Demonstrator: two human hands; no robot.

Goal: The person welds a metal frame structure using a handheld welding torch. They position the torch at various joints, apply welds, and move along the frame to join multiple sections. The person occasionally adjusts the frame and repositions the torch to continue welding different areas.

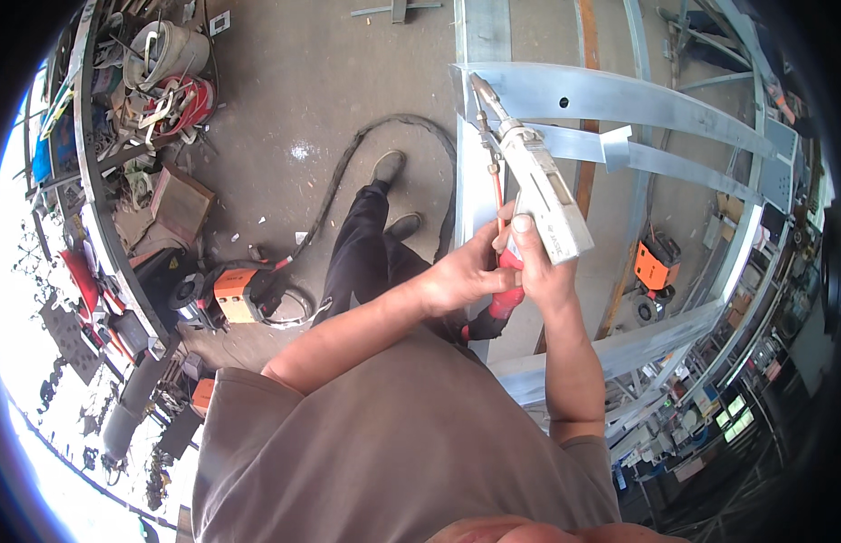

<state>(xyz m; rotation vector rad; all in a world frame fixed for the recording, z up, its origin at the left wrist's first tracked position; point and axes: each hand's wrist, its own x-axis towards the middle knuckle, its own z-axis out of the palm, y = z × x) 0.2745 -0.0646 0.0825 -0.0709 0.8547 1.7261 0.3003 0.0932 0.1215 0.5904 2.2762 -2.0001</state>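
Note:
A welding gun [545,176] with a pale grey body, a metal nozzle and a thin wire-feed tube along its side is held in both hands in front of my torso. My left hand [464,273] is closed around the area of its red handle [506,302]. My right hand [542,258] is closed on the rear of the body, thumb lying on top. The nozzle points away from me, over the left end of a curved galvanized steel strip [647,98]; whether it touches cannot be told. A small bent plate [615,147] sits on a second strip behind my gun.
A thick black cable [346,163] loops over the floor past my feet. An orange machine [242,294] stands at left, another orange machine [657,263] at right inside the metal frame. A cluttered rack holds a white bucket [178,54] and a red bucket [192,98].

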